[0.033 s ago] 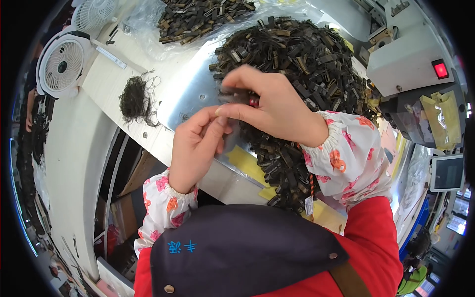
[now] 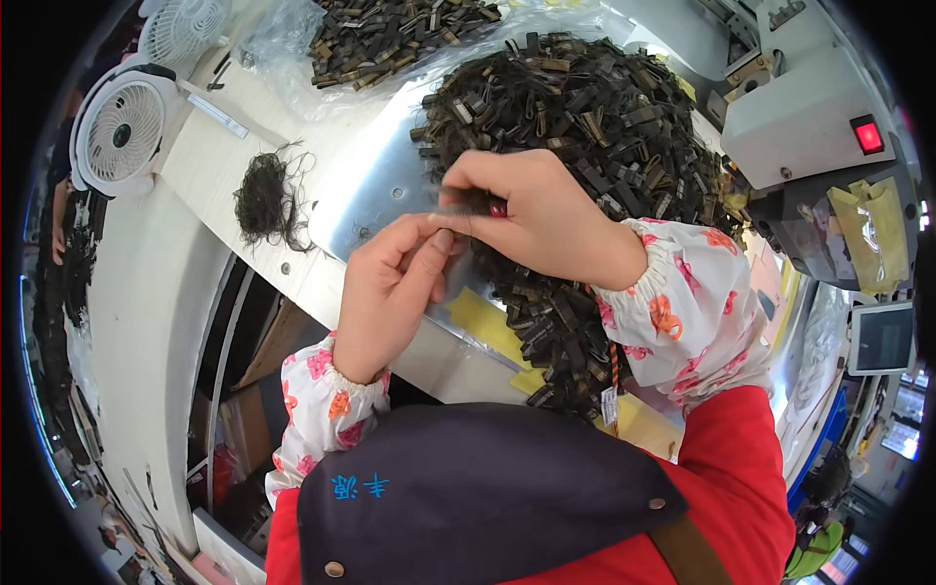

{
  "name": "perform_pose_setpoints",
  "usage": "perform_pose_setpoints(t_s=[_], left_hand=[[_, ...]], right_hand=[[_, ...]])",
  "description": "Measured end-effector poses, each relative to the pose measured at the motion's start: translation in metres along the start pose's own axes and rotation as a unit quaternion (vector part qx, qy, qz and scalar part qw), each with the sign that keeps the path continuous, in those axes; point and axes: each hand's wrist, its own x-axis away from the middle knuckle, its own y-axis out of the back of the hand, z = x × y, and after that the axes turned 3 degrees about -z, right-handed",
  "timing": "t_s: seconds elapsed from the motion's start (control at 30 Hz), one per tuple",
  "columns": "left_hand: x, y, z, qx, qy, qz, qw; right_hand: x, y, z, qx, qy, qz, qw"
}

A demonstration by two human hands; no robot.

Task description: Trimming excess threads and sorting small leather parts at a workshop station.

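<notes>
My left hand (image 2: pixel 395 283) has its thumb and forefinger pressed together at the tip of my right thumb, around something too small to make out. My right hand (image 2: pixel 522 210) is curled around a small red object (image 2: pixel 498 210), mostly hidden, with a blurred dark bit at its fingertips. Both hands are over a metal plate (image 2: pixel 366 185), beside a big heap of small dark fabric pieces (image 2: pixel 575 107) with loose threads. A tangle of dark threads (image 2: pixel 263 200) lies on the pale worktop (image 2: pixel 214 156) to the left.
A second pile (image 2: pixel 390 34) lies on plastic sheeting at the back. Two white fans (image 2: pixel 117 132) stand at the left. A machine housing (image 2: pixel 799 127) with a lit red switch, a yellow packet (image 2: pixel 868 234) and a small screen (image 2: pixel 879 338) are at the right.
My right hand's curled forefinger has shifted slightly downward, and its thumb has edged a little along my left fingertips. My left hand has barely moved.
</notes>
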Motion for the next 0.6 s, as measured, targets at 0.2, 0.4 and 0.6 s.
perform_pose_setpoints(t_s=[0.2, 0.4, 0.6], left_hand=[[-0.059, 0.041, -0.012, -0.384, -0.247, -0.08, 0.886], [-0.136, 0.09, -0.038, -0.354, -0.257, -0.169, 0.883], [-0.088, 0.036, -0.003, -0.36, -0.228, -0.092, 0.9]], right_hand=[[-0.007, 0.006, -0.001, -0.071, -0.104, -0.175, 0.977], [-0.011, 0.011, 0.007, -0.14, -0.134, -0.172, 0.966], [-0.011, 0.013, 0.005, -0.247, -0.169, -0.21, 0.931]])
